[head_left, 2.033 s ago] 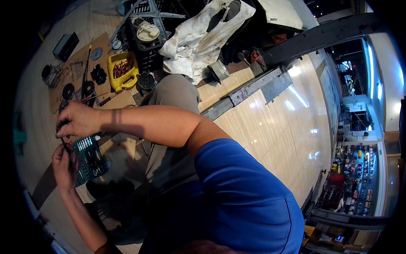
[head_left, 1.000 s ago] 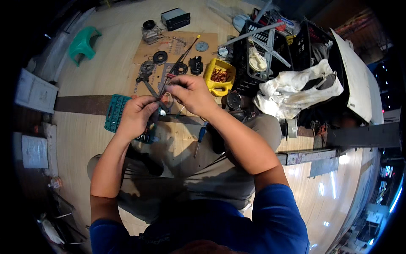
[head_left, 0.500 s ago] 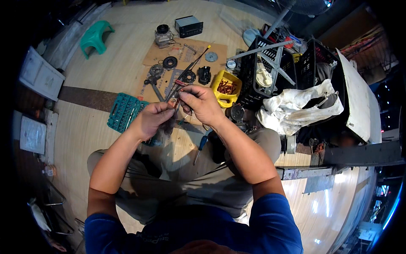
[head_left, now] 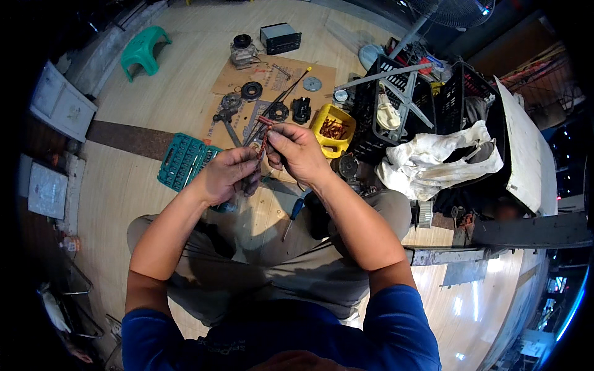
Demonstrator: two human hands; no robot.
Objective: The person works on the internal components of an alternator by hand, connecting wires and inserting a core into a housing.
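Strand in two hands; loose items close by

Screwdriver point(head_left: 297, 208), blue handle: on the floor point(head_left: 142, 198), near the trousers point(head_left: 388, 210); could roll if a leg shifts.

Strand point(head_left: 263, 147), thin, red-brown: held up before the cardboard's near edge. Left hand point(head_left: 224, 175), fingertips closed on its lower end; right hand point(head_left: 299, 150), thumb and fingers pinching its upper end. Could kink or slip, likely from uneven pull or grimy fingers.

Toolkit point(head_left: 185, 162), teal, open: beside the near left corner of the cardboard point(head_left: 327, 75); a dropped piece could lodge among its sockets.

Tub point(head_left: 341, 149), yellow, red-brown bits inside: at the right edge; a knock from the right hand could spill it.

Writing: shirt point(head_left: 278, 334), pale lettering, inverted; cardboard, printed characters, left side; stereo point(head_left: 281, 41), beyond the far edge, markings too small to tell.
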